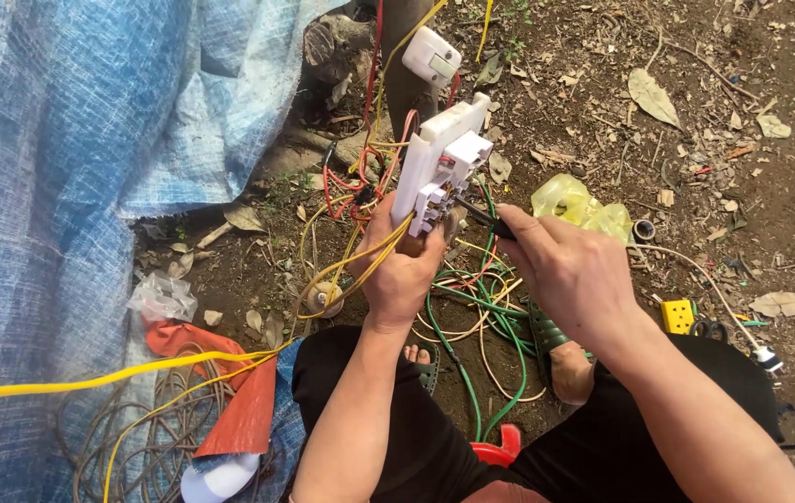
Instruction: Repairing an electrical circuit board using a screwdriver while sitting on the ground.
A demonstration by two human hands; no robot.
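Note:
My left hand grips the lower end of a white switch plate, its back with terminal blocks turned toward me. Yellow wires run from the plate down past that hand. My right hand holds a dark-handled screwdriver, its tip pointing at the plate's terminals. Red and yellow wires tangle behind the plate. A second white switch box hangs above on wires.
A blue tarpaulin covers the left side. Green, yellow and cream wires loop on the dirt between my sandalled feet. A yellow plastic bag, a small yellow tool, a red cloth and a grey cable coil lie around.

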